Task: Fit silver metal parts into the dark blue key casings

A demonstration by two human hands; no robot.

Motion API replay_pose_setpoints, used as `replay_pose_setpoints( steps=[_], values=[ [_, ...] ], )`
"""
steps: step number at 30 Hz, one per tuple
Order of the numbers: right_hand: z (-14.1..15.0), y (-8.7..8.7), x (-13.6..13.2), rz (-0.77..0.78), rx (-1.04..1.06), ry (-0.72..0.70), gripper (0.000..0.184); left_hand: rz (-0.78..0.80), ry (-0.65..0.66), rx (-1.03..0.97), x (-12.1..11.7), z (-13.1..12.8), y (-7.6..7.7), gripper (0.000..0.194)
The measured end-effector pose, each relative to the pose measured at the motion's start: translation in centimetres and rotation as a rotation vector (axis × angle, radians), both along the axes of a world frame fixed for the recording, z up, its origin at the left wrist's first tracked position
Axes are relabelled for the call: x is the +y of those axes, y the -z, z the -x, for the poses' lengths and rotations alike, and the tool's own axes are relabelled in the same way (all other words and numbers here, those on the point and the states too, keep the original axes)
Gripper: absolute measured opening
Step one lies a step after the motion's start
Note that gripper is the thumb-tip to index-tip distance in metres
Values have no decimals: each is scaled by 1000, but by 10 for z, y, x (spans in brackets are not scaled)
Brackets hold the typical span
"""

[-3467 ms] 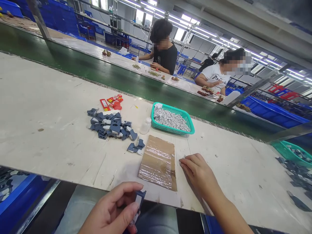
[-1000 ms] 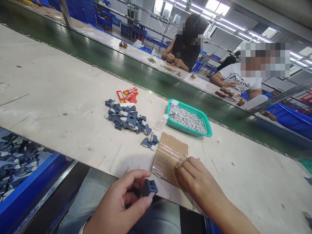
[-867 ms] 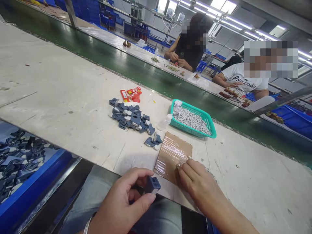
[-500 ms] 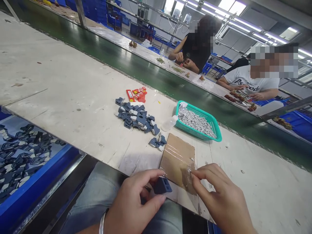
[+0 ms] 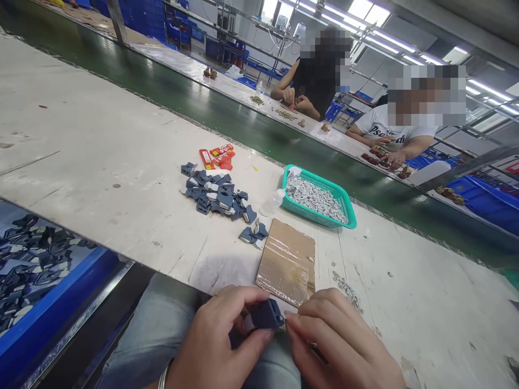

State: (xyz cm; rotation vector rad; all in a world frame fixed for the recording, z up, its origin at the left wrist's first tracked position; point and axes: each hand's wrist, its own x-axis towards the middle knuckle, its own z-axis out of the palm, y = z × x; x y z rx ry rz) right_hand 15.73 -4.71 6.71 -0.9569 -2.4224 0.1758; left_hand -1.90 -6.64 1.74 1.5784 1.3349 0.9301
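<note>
A dark blue plastic part (image 5: 264, 314) with small openings in its end face sits between the thumb and fingers of my left hand (image 5: 227, 329), over my lap at the table's edge. My right hand (image 5: 340, 335) is pinched at that end face, on a tiny whitish piece (image 5: 282, 317) mostly covered by the fingertips. Just beyond both hands lies a piece of cardboard (image 5: 287, 259) with a glossy, wet-looking surface. Similar dark blue parts with white portions form a pile (image 5: 219, 192) farther off, and a few lie near the cardboard.
A green basket (image 5: 352, 216) holds many small white pieces, with a clear squeeze bottle (image 5: 271, 202) beside it. Red packets (image 5: 217, 156) lie behind the pile. A blue bin (image 5: 81, 286) of dark parts stands lower left. Past the green conveyor (image 5: 170, 102), two people work.
My right hand has moved left from the cardboard to the dark blue part, bringing a tiny whitish piece against its end. The view has shifted slightly.
</note>
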Motion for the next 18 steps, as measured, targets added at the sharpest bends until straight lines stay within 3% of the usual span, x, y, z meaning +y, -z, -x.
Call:
replay_pose_setpoints(
  steps=[5, 12, 14, 18],
  values=[
    [5, 2, 1, -106, -51, -14, 13, -97, -4, 45, 1, 3, 1, 36],
    [10, 8, -9, -297, -188, -35, 25, -356, 19, 138, -6, 9, 10, 29],
    [13, 12, -12, -260, -145, -17, 24, -397, 18, 158, -7, 8, 13, 28],
    [7, 21, -8, -13, 46, 16, 24, -387, -29, 233, 3, 19, 15, 27]
  ],
)
